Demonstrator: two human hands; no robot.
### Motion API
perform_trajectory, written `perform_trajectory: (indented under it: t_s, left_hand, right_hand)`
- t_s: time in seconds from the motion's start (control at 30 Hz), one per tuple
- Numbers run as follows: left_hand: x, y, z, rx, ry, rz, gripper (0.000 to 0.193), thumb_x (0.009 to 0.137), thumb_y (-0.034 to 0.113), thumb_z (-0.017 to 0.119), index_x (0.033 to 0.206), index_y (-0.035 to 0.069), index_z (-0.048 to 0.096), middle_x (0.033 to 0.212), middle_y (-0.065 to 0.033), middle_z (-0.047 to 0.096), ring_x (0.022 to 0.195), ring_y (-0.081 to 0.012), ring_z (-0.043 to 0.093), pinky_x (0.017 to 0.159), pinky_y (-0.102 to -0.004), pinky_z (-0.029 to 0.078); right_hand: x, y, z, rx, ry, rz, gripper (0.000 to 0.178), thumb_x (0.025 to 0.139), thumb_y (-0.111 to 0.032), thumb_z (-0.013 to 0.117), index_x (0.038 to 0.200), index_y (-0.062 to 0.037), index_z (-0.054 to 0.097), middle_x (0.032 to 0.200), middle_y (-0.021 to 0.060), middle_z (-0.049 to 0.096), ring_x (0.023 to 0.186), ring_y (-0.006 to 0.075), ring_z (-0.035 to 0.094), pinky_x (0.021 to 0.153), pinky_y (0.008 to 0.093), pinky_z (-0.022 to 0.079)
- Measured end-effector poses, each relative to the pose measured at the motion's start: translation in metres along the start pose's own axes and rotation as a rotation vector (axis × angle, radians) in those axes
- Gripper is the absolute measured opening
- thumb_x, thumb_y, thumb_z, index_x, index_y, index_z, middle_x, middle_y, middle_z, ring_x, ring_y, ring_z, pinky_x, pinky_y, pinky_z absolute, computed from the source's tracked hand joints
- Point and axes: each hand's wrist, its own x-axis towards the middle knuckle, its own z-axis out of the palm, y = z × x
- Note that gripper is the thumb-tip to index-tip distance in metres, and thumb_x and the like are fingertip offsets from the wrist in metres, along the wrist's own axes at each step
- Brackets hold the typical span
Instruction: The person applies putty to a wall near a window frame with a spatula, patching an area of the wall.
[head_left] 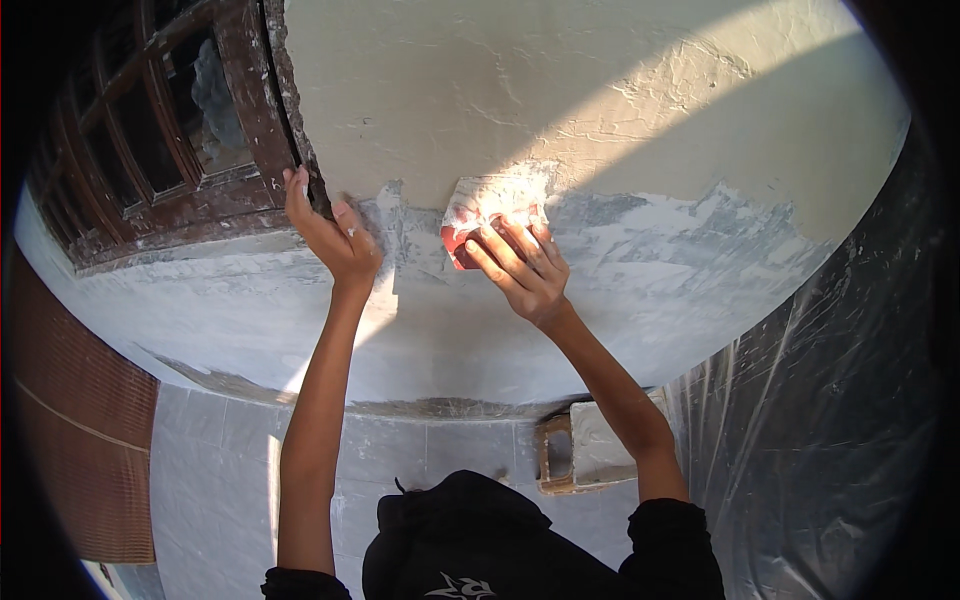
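The wall, partly coated white, arches across your view from ten to three o'clock. Plastic sheeting spreads at four; the grey floor lies at seven; a brown window sits at ten. Your left hand, at ten from centre, is released, fingers apart beside the window's edge; whether they touch cannot be told. Your right hand, near centre, grasps a red pad against the wall at twelve.

Black top; white emblem
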Motion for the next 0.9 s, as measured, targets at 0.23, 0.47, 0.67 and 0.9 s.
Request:
perform_trajectory:
  t_s: [0.23, 0.47, 0.67, 0.9]
  left_hand:
    - [-0.004, -0.004, -0.002, -0.031, -0.016, -0.018, 0.052, 0.096, 0.024, 0.038, 0.136, -0.008, 0.030, 0.135, -0.0261, 0.039, 0.134, -0.0423, 0.031, 0.110, -0.0507, 0.024]
    - [-0.005, -0.004, -0.002, -0.036, -0.004, -0.009, 0.051, 0.096, 0.023, 0.038, 0.135, -0.008, 0.032, 0.134, -0.0265, 0.040, 0.134, -0.0431, 0.032, 0.110, -0.0513, 0.024]
    - [-0.003, 0.001, -0.003, -0.028, -0.015, -0.027, 0.050, 0.093, 0.019, 0.040, 0.134, -0.010, 0.032, 0.134, -0.0274, 0.040, 0.134, -0.0439, 0.032, 0.109, -0.0517, 0.024]
    - [-0.002, -0.001, -0.003, -0.003, -0.020, -0.015, 0.047, 0.095, 0.019, 0.040, 0.131, -0.011, 0.035, 0.132, -0.0281, 0.043, 0.132, -0.0451, 0.035, 0.108, -0.0517, 0.027]
  right_hand:
    - [-0.007, -0.002, 0.006, -0.094, -0.105, 0.067, 0.022, 0.084, -0.016, 0.064, 0.104, -0.0200, 0.073, 0.111, -0.0030, 0.069, 0.108, 0.0130, 0.063, 0.101, 0.0345, 0.044]
    - [-0.012, -0.011, 0.004, -0.089, -0.176, 0.145, 0.025, 0.085, -0.016, 0.062, 0.107, -0.0199, 0.073, 0.112, -0.0028, 0.068, 0.109, 0.0138, 0.062, 0.101, 0.0364, 0.044]
    - [-0.028, -0.020, 0.002, -0.079, -0.224, 0.170, 0.029, 0.081, -0.011, 0.065, 0.108, -0.0185, 0.073, 0.112, 0.0007, 0.069, 0.115, 0.0187, 0.060, 0.104, 0.0427, 0.042]
    - [-0.016, -0.044, -0.030, -0.002, -0.264, 0.200, 0.027, 0.087, -0.008, 0.060, 0.111, -0.0134, 0.070, 0.117, 0.0021, 0.067, 0.122, 0.0196, 0.056, 0.105, 0.0461, 0.042]
